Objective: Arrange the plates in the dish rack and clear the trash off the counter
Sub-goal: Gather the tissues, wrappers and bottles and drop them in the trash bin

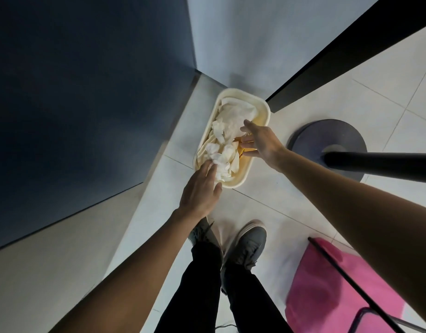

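Step in hand, as I judge it: drop the trash into the bin (240, 184) and pack it down.

Position. The bin stands on the floor (267, 207), in the corner where the white wall (243, 44) meets the dark cabinet (87, 92). Crumpled tissues (227, 123) fill most of it and rise to about rim level. Plates, dish rack and counter are out of view.

Hands. My hands are apart, one at each side of the bin.
1. My left hand (202, 189) is at the near end, fingers straight, fingertips resting on the nearest tissue wad. It holds nothing.
2. My right hand (262, 143) hovers over the right rim, fingers spread and holding nothing. An orange-yellow scrap (243, 150) shows just below them; I cannot tell whether they touch it.

Procedure.
1. Press the wads with flat fingers toward the middle, not the rim, so nothing spills onto the floor.
2. Confirm that the scrap lies inside the wall before withdrawing the right hand.
3. Lift both hands straight up; loose tissue tends to cling and trail out.
4. Avoid the round stand (310, 133) to the right and the pink bag (327, 284) near my feet.

Markings. No brand, label or writing is legible on anything.
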Motion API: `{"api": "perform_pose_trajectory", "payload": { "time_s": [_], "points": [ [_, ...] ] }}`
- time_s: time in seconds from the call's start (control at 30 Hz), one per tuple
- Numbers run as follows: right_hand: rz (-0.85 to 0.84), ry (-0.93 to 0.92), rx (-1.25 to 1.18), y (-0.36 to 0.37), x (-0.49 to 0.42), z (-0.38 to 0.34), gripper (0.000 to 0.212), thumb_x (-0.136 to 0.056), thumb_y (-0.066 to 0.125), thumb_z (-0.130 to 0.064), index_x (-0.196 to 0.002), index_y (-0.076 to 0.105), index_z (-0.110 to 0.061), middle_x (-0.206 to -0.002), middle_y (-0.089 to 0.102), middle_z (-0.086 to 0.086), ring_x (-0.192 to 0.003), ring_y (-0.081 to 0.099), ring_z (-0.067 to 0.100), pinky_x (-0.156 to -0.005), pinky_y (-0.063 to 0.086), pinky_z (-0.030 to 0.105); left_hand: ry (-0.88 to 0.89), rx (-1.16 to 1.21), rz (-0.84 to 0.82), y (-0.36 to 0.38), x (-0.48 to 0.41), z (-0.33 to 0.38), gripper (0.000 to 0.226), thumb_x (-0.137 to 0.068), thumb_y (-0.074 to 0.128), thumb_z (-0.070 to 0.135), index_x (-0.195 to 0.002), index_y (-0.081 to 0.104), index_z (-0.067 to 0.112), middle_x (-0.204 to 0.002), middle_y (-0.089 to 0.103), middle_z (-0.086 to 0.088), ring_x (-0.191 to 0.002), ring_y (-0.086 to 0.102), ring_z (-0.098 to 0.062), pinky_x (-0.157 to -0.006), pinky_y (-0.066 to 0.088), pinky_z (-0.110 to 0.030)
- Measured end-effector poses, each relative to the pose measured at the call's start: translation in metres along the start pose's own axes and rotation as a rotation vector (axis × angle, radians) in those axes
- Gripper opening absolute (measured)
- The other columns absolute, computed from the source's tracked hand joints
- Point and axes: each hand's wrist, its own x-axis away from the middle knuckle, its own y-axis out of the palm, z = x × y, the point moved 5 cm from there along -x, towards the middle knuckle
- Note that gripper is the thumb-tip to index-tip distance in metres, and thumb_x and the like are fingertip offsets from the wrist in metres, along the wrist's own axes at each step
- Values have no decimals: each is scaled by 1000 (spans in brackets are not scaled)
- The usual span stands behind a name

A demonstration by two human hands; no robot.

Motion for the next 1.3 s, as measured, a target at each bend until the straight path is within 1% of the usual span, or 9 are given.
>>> {"api": "perform_pose_trajectory", "payload": {
  "time_s": [0.17, 0.27, 0.33, 0.4, 0.5, 0.8, 0.97, 1.1, 1.3],
  "points": [
    [31, -2, 55, -4, 17, 15, 41, -103, 45, -37, -123, 65, -7, -111, 68, 12, -102, 66, 26, -91, 56, 41, -109, -42, -126, -5, 0, 6, 58, -103, 45, 30, -154, 25, 12, -165, 16, -5, -147, 28, -27, -113, 33, -39],
    [-29, -47, 160, -1, 40, 17, 32, -102, 50, -15, -127, 60, 2, -113, 66, 16, -107, 66, 30, -92, 56, 46, -121, 9, -91, -20, 11, 12, 55, -101, 50, 25, -151, 32, 12, -163, 21, -4, -144, 33, -26, -108, 39, -40],
    [-63, -97, 273, 2, 58, 18, 28, -98, 50, -3, -124, 63, -2, -115, 66, 13, -110, 65, 30, -95, 54, 47, -112, 47, -51, -34, 22, 20, 52, -99, 54, 21, -147, 38, 11, -159, 27, -3, -142, 34, -24, -108, 42, -40],
    [-20, -157, 388, 2, 77, 17, 30, -93, 54, -4, -117, 69, -13, -118, 68, 9, -109, 65, 27, -97, 53, 41, -83, 115, -11, -48, 35, 29, 48, -96, 56, 15, -143, 45, 9, -153, 36, -3, -139, 38, -23, -108, 42, -40],
    [-56, -292, 617, 4, 119, 3, 41, -87, 53, -1, -124, 66, -13, -118, 68, 8, -109, 63, 23, -94, 48, 27, -60, 197, 37, -75, 55, 42, 43, -94, 57, 11, -137, 53, 12, -144, 48, -3, -132, 44, -21, -107, 40, -34],
    [-225, -596, 1086, -5, 251, -59, 60, -87, 66, -14, -144, 48, -15, -144, 48, 11, -132, 42, 28, -111, 33, 37, -81, 278, 133, -174, 144, 102, 37, -93, 57, 7, -128, 59, 18, -130, 61, -2, -119, 55, -19, -99, 47, -34],
    [-244, -684, 1114, -16, 342, -119, 55, -88, 68, -14, -140, 50, -13, -145, 46, 10, -135, 39, 26, -112, 33, 35, -63, 335, 243, -250, 212, 153, 28, -91, 58, 2, -116, 67, 13, -112, 70, 1, -101, 63, -15, -87, 52, -29],
    [-248, -750, 1053, -20, 405, -149, 43, -84, 71, -17, -126, 62, -12, -129, 59, 10, -119, 53, 29, -102, 43, 38, -98, 414, 276, -299, 260, 187, 25, -91, 57, 2, -109, 69, 14, -93, 72, 10, -93, 66, -9, -82, 52, -27],
    [-155, -856, 804, -24, 483, -188, 14, -92, 66, -16, -103, 73, -10, -96, 71, -2, -87, 63, 7, -74, 45, 15, -98, 618, 361, -346, 323, 228, 29, -89, 56, -1, -93, 71, 23, -80, 73, 11, -77, 67, -3, -82, 56, -35]
  ]
}}
